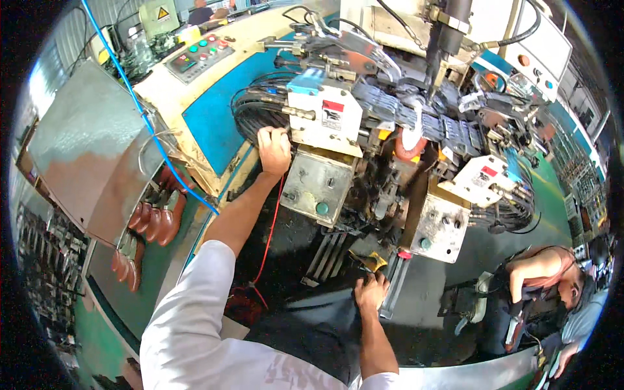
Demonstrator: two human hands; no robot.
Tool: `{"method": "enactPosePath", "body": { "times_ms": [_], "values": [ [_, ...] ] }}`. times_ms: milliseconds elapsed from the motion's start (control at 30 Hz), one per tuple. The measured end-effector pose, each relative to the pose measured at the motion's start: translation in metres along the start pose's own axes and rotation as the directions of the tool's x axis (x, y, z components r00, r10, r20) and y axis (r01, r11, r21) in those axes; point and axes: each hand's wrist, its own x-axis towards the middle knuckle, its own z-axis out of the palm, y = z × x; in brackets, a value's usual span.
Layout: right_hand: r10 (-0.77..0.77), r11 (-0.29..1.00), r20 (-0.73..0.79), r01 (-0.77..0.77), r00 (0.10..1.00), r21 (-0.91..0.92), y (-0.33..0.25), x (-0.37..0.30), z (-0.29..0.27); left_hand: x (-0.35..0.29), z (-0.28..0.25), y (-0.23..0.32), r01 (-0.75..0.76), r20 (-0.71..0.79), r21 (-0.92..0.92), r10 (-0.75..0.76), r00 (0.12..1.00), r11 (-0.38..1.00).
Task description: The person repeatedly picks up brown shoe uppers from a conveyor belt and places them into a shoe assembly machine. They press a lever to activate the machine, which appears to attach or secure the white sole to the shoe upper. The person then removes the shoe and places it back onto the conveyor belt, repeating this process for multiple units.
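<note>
My left hand [274, 151] is raised at the left edge of the machine's white housing [333, 120], beside a bundle of black hoses [257, 107]. Its fingers are bent in, and what they close on is hidden. Lower down, my right hand [372, 292] lies over dark cloth with its fingers somewhat spread, holding nothing visible. Just beyond its fingertips is a yellow-and-black piece [374, 261]. In the middle of the machine sits a shoe-shaped piece [411, 140], pale on top and reddish-brown at its near end, among dark metal pads [380, 104].
Two metal boxes with green buttons [318, 185] [439, 224] hang below the housings. Reddish-brown boots [159, 218] stand on a rack at left, by a metal panel [88, 149]. A blue hose [140, 107] crosses there. Another person [539, 276] bends over at lower right.
</note>
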Motion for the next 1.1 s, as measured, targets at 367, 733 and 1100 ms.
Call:
{"method": "enactPosePath", "body": {
  "times_ms": [367, 733, 1100],
  "values": [
    [-0.006, 1.000, 0.015, 0.006, 1.000, 0.021, 0.007, -0.005, -0.006, -0.001, -0.007, 0.008, 0.067, 0.103, 0.007, -0.068, 0.992, 0.998],
    [-0.012, 0.999, -0.057, 0.014, 0.998, 0.033, 0.001, -0.008, -0.010, -0.043, -0.062, -0.044, 0.990, 0.811, -0.142, -0.574, 0.111, -0.010],
    [0.038, 0.997, -0.031, -0.036, 0.999, 0.061, 0.009, -0.012, -0.019, -0.009, 0.028, 0.161, 0.956, 0.978, -0.148, -0.103, 0.179, 0.251]
  ]
}}
